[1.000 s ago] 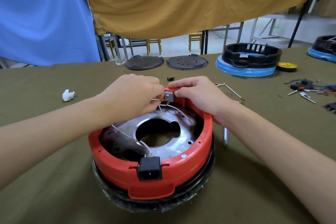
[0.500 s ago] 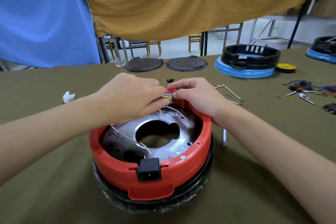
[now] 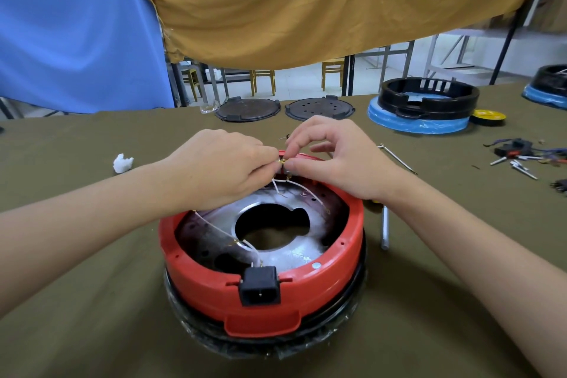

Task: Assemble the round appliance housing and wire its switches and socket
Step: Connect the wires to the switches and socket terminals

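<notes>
Both hands work the housing's (image 3: 264, 291) far rim: left hand (image 3: 221, 175) pinches a wire terminal (image 3: 279, 160), right hand (image 3: 334, 159) pinches the switch. Brace the switch, push straight, don't bend it.

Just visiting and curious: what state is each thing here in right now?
Red housing: open on top, metal plate showing.
Black socket: seated in the near rim.
White wires: loose inside.
Left hand: pinching a wire end at the far rim.
Right hand: pinching there too.
Screwdriver: lying on the cloth.
</notes>
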A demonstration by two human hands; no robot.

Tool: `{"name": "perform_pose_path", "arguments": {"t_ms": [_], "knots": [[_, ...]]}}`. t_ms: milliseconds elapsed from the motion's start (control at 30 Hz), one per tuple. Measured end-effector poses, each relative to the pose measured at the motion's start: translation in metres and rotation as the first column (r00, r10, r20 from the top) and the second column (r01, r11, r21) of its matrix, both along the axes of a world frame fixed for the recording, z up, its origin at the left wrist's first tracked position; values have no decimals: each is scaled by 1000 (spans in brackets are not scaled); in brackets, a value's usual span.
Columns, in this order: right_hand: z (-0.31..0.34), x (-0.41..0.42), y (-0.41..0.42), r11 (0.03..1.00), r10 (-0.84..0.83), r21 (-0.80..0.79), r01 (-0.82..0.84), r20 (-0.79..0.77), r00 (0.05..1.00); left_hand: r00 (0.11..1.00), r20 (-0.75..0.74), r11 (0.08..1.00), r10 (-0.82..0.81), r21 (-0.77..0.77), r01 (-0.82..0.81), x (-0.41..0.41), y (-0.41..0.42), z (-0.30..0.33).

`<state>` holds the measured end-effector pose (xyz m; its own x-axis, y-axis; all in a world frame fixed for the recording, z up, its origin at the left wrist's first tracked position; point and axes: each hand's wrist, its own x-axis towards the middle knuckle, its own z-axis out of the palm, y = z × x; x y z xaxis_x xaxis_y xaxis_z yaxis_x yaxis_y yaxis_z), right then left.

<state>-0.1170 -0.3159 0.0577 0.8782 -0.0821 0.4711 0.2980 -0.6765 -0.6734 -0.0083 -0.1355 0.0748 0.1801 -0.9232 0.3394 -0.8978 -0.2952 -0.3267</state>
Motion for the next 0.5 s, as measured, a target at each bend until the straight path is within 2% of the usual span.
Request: {"name": "perform_pose_path", "arguments": {"t_ms": [200, 400, 500], "knots": [[1, 1, 0, 995, -20, -100, 24, 39, 999, 995, -82, 998, 62, 8, -61, -4, -3, 0], [2, 1, -2, 986, -30, -159, 44, 86, 996, 921, -390, 999, 18, -21, -29, -7, -3, 5], [0, 2, -1, 978, -38, -200, 60, 112, 993, 933, -358, 999, 35, 0, -37, -9, -3, 7]]}}
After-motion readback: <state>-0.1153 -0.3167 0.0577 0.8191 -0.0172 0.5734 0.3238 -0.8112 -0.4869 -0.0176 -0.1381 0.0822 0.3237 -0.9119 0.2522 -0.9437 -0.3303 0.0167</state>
